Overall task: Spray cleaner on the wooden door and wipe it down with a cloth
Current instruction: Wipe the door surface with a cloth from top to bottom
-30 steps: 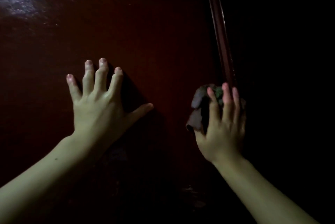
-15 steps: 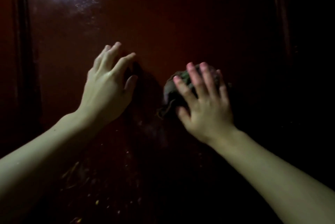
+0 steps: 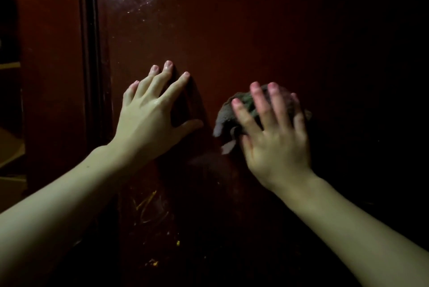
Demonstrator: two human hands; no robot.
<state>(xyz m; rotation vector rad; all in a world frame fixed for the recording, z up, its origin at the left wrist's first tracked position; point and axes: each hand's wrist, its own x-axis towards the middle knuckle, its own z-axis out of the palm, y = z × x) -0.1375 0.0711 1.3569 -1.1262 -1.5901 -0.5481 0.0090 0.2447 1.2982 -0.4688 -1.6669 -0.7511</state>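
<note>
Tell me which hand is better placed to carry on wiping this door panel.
Right. The right hand already presses the bunched cloth against the wooden door with spread fingers. The left hand rests bare on the panel beside it, holding nothing, likely just bracing.

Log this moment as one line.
phase: wiping | right hand: presses cloth on door | left hand: flat on door
</note>
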